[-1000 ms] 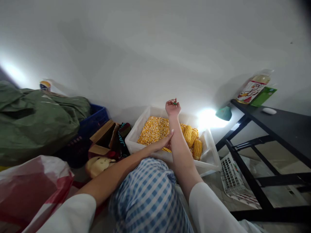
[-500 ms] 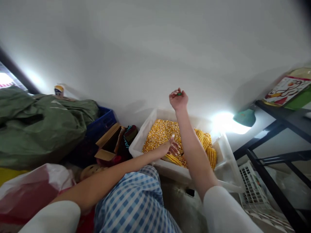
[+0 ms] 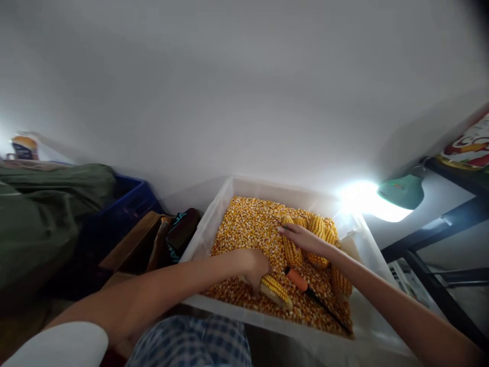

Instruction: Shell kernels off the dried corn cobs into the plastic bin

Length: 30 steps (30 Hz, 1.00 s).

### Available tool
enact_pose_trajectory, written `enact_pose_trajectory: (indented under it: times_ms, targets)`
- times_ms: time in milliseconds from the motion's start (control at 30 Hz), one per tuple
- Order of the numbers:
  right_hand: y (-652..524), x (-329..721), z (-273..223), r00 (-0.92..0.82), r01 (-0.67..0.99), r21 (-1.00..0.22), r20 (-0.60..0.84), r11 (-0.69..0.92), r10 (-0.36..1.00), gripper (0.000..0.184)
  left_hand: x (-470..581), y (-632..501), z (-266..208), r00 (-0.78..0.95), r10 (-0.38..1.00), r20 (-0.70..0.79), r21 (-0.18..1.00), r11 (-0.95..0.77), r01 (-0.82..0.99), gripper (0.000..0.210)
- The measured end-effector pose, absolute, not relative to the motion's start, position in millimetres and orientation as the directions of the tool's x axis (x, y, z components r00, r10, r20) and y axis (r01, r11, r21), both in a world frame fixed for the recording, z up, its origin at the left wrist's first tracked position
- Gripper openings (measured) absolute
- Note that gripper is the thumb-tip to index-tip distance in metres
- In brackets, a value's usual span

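Note:
My left hand (image 3: 256,269) curls over one end of an ear of corn (image 3: 276,292) at the near side of a white plastic bin (image 3: 206,216). Its fingers are mostly hidden from above. Over the ears of corn (image 3: 317,232) at the bin's right, my right hand (image 3: 303,238) is closed, a thin dark rod-like tool (image 3: 275,220) poking out from its fingertips. Loose corn kernels (image 3: 248,224) fill the bin. Between my hands, a tool with an orange handle (image 3: 297,279) and a long dark shaft lies on the kernels.
A lit green lamp (image 3: 401,193) hangs at the bin's right, beside a dark metal shelf (image 3: 431,285). To the left are an open cardboard box (image 3: 133,239), a dark shoe-like item (image 3: 183,229) and a blue crate (image 3: 133,196) under green cloth (image 3: 57,188). The wall rises behind.
My right hand has come down from above the bin to the ears of corn. My left hand, open before, has closed on an ear. The view has shifted closer to the bin.

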State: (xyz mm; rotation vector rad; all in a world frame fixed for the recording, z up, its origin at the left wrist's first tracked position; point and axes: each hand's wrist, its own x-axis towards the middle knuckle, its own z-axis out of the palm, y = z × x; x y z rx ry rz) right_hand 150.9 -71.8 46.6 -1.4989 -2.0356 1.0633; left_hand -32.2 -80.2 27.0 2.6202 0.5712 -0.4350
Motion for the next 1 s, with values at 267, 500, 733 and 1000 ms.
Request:
enact_pose_trajectory:
  times_ms: [267,500,733,1000]
  targets:
    - [-76,159,70,-0.463,0.745,-0.595,-0.135,0.302,0.876,0.035,-34,0,58,0.815,0.402,-0.417,0.396,-0.727,0.561,0.041]
    - [-77,166,64,-0.505,0.818,-0.413,-0.18,0.402,0.844,0.036,-54,22,45,0.744,0.575,-0.341,0.594,-0.481,0.645,0.052]
    - [-89,149,62,-0.502,0.851,-0.277,-0.188,0.445,0.844,0.035,-29,15,26,0.513,0.858,-0.036,0.66,-0.365,0.657,0.039]
    - [-84,158,62,-0.498,0.867,-0.153,-0.236,0.475,0.834,0.037,17,6,-5,0.217,0.957,-0.193,0.961,0.14,0.239,0.013]
